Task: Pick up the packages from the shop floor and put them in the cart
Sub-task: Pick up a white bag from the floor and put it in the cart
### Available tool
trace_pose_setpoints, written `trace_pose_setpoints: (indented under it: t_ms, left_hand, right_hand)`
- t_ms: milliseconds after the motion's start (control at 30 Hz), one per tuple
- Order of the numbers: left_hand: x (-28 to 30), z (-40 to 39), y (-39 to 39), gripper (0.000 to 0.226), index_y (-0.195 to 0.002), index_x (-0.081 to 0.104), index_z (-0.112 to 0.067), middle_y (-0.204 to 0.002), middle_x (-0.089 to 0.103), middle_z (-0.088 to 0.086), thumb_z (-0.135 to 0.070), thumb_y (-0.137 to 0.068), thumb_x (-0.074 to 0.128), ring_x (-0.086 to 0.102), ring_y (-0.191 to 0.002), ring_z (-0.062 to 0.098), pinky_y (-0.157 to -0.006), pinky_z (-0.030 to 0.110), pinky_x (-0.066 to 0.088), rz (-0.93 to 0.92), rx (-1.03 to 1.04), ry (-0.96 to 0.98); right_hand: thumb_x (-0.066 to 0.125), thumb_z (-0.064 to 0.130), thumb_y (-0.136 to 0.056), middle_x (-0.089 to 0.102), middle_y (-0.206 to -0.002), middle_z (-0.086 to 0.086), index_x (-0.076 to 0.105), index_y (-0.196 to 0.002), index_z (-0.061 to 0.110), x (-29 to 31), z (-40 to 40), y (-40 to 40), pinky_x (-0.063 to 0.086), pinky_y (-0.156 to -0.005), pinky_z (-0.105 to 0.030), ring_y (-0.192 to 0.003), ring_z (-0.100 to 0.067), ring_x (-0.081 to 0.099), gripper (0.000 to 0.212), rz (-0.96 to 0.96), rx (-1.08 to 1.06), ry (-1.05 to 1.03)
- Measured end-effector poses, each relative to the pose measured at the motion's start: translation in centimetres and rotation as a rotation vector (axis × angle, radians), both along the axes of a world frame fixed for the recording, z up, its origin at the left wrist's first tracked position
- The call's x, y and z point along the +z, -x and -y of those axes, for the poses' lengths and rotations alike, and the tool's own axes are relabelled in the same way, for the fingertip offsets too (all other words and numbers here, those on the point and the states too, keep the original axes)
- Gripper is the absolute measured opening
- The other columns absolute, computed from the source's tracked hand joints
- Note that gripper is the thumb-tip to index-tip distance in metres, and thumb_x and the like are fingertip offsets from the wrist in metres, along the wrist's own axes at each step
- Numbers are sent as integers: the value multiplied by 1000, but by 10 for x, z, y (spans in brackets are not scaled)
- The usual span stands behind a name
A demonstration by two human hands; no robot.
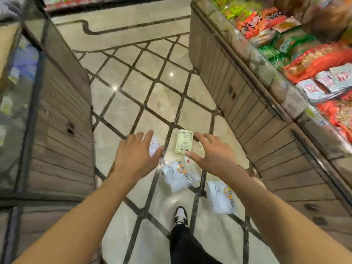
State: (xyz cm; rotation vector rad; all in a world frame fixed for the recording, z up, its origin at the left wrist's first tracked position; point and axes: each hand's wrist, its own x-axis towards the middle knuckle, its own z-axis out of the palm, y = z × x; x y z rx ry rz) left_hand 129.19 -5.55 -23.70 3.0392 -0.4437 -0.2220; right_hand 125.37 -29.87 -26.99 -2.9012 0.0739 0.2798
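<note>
Glossy marble floor (133, 115), plastic packages (178, 179)

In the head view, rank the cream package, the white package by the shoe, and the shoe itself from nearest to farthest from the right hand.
Judged by position in the head view, from the right hand:
1. The cream package, just left of the fingertips, on the floor.
2. The white package by the shoe, below the hand, toward the right cabinets.
3. The shoe, lowest in the frame, nearest the person's body.
</note>
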Motion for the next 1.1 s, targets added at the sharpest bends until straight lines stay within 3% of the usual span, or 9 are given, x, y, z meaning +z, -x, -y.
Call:
trace_pose_setpoints:
  t_ms: [133,267,433,533,667,800,933,1100]
  left_hand:
    - [-67,2,-38,71,-146,57,-12,-130,68,18,-61,-98,38,64,-116,40,-90,49,49,-136,-64,-101]
    - [-145,-2,-65,73,-131,69,-7,-108,75,20,-58,-92,36,70,-93,42,-74,48,54,-210,-158,-160]
    - [-259,1,-94,76,-138,64,-10,-126,71,18,-60,-92,30,68,-108,41,-87,52,52,-315,-195,-141]
    - [-342,4,-108,83,-152,47,-11,-143,60,19,-63,-94,20,58,-124,39,-96,49,44,-382,-216,-198]
    - [-464,15,-128,65,-145,45,-14,-141,59,15,-61,-103,30,55,-126,36,-97,46,42,-374,-265,-199]
    - [-582,21,-136,63,-148,43,-25,-147,55,7,-65,-100,32,52,-130,32,-98,44,40,-368,-371,-212]
    - [-679,32,-149,71,-152,38,-26,-142,57,12,-71,-97,31,54,-128,37,-97,45,42,-395,-386,-230]
    - [-763,47,-176,98,-164,16,-23,-158,43,15,-84,-89,30,44,-141,42,-107,56,39,-390,-333,-152]
  right_hand:
    - [35,84,-88,46,-155,-6,32,-157,31,-56,2,-31,42,-103,-47,-138,-31,45,86,-168,-66,17]
    - [37,80,-91,47,-152,-4,29,-158,30,-117,-1,-49,44,-100,-41,-137,-28,46,83,-229,-120,3]
    - [44,73,-93,45,-154,-4,26,-160,30,-231,-19,-50,43,-101,-42,-136,-31,46,81,-343,-303,-81]
    - [48,72,-92,43,-154,-6,24,-160,29,-316,-36,-45,43,-104,-47,-140,-33,42,83,-381,-464,-188]
    - [50,71,-92,42,-154,-5,23,-160,30,-435,-58,-46,43,-107,-46,-141,-27,42,84,-344,-611,-288]
    - [50,70,-93,40,-155,-8,19,-162,23,-557,-83,-41,46,-100,-45,-138,-31,45,89,-257,-720,-342]
    - [48,69,-95,18,-166,-15,-1,-163,19,-658,-97,-30,41,-106,-49,-143,-39,36,98,-342,-901,-404]
    - [46,77,-90,-8,-171,-11,-15,-162,18,-734,-105,-29,33,-114,-50,-150,-38,26,111,-374,-1207,-509]
